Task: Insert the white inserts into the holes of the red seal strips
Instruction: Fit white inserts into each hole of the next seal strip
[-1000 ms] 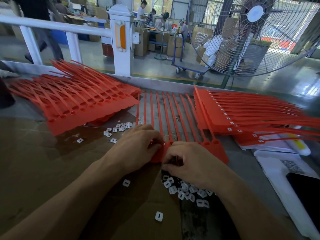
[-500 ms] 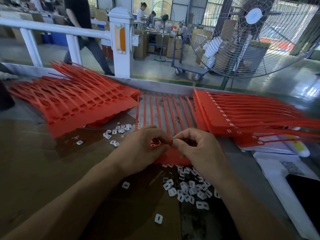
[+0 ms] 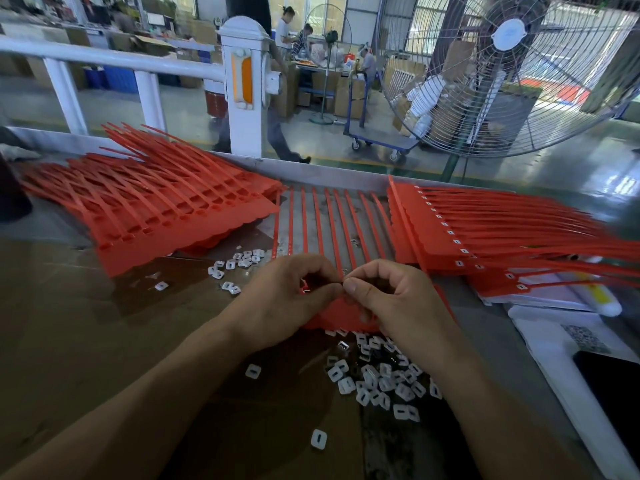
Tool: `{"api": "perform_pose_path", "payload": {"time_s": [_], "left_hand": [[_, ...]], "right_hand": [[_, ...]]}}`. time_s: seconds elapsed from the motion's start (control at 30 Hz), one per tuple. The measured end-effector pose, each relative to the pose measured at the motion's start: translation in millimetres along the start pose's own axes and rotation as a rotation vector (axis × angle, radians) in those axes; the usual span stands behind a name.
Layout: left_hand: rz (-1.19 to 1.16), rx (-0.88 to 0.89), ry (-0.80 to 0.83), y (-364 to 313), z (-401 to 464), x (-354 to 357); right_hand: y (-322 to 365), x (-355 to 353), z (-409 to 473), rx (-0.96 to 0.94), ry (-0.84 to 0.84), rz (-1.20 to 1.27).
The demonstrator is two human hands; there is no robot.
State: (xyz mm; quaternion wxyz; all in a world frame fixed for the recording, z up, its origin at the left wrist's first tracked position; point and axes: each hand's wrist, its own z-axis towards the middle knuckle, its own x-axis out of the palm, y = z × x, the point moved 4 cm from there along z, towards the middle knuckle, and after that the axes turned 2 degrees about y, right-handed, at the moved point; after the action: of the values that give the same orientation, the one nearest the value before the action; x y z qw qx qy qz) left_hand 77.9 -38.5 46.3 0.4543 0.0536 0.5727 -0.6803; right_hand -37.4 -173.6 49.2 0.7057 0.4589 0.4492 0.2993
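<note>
Both hands have lifted off the flat red plastic seal strip sheet [image 3: 341, 318] on the worktop [image 3: 104, 341] — left hand [image 3: 282, 299] and right hand [image 3: 391, 299] fingers now pinch together, probably orienting a small white insert, though it is hidden.

Your bench [image 3: 86, 327] has a brown top with a grey metal rim along its far edge. On its left lies a pile of red seal strips [image 3: 166, 209], in the middle a single sheet of strips [image 3: 332, 230], on the right a stack already fitted with white inserts [image 3: 485, 233]. Loose white inserts [image 3: 377, 379] are heaped near you, a smaller scatter [image 3: 239, 263] further out. White papers [image 3: 554, 344] and a dark phone [image 3: 613, 382] lie at your right.
</note>
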Motion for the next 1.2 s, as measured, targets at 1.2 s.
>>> {"api": "perform_pose_path", "payload": {"time_s": [1.2], "left_hand": [[0.479,-0.161,0.18,22,1,1]], "right_hand": [[-33,-62,13,0.092,-0.184,-0.591]]}}
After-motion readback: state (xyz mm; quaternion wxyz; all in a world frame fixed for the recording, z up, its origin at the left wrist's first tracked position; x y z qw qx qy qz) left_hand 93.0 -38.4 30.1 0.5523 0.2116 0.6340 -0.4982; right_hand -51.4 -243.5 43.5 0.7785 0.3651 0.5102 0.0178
